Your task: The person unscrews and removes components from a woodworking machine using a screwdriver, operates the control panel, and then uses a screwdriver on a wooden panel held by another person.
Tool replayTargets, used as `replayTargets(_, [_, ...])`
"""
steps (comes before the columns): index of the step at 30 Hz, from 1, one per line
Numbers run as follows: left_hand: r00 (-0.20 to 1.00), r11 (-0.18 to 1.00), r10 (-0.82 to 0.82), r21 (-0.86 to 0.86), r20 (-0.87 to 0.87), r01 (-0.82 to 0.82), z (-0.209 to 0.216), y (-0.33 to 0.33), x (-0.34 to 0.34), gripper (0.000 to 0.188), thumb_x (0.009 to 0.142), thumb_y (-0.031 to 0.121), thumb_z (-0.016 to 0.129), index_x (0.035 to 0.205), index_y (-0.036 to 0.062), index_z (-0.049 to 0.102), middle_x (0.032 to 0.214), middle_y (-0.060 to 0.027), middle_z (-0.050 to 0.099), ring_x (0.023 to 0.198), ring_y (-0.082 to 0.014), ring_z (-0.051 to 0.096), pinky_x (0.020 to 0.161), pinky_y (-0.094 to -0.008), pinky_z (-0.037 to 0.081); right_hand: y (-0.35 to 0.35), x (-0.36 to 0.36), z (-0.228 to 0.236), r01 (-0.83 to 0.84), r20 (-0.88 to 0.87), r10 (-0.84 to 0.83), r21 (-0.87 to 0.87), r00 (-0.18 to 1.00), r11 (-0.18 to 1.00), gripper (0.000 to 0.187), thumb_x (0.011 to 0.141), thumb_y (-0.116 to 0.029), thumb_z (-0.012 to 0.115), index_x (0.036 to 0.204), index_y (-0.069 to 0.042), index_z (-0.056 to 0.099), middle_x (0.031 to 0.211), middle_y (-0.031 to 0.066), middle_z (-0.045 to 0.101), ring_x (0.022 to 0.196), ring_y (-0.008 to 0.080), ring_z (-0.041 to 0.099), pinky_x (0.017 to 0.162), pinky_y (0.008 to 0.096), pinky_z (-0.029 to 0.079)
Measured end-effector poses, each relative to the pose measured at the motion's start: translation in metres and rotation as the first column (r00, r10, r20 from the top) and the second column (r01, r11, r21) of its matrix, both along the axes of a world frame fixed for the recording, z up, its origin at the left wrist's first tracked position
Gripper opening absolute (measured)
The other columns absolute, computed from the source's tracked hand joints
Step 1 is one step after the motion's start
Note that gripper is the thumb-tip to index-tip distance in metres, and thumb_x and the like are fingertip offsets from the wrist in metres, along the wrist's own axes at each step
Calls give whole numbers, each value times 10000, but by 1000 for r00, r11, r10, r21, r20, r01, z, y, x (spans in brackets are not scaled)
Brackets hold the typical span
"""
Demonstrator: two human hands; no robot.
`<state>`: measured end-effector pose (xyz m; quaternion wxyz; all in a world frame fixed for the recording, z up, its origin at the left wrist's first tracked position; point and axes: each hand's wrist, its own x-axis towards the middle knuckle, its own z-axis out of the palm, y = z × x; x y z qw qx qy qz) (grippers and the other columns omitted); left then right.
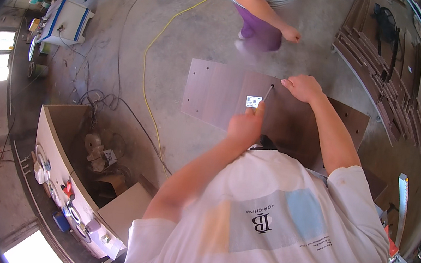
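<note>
A brown wood-look board (213, 87) with several small dark holes lies in front of me, a white label (253, 102) stuck on its face. My left hand (245, 129) is closed around the handle of a screwdriver (267, 94). The tool's shaft slants away from me, and its tip meets the board at a dark spot near the far edge. At that far edge, my right hand (304, 88) grips the board, its thumb pointing left; the other fingers are partly hidden. A darker part of the brown panels extends to the right under my right forearm.
Another person (259, 11) in a striped top and purple trousers stands beyond the board. Stacked brown panels (380, 78) lie at the right. A yellow hose (145, 65) and dark cables cross the concrete floor. To the left stand a large open box-like bench (67, 166) and a white-and-blue cabinet (66, 22).
</note>
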<state>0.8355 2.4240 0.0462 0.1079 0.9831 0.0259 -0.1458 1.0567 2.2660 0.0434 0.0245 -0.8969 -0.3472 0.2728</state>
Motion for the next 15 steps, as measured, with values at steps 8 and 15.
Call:
replayTargets(8, [622, -222, 318, -694, -715, -685, -19, 11, -7, 490, 974, 220, 534, 1460, 162, 518, 870, -73, 646, 598, -197, 585, 517, -332, 475, 2, -2, -2, 24, 3, -24, 19, 1000, 1000, 566, 1035, -507, 380, 972, -67, 729, 998, 201, 718, 979, 402, 670, 881, 509, 511])
replayTargets(15, [954, 868, 203, -412, -219, -279, 19, 40, 7, 487, 955, 204, 514, 1437, 134, 505, 1026, -213, 714, 943, -384, 692, 776, -499, 545, 14, -15, -2, 62, 38, -66, 94, 997, 994, 473, 1008, -482, 472, 984, -74, 709, 1024, 231, 696, 972, 453, 648, 834, 545, 506])
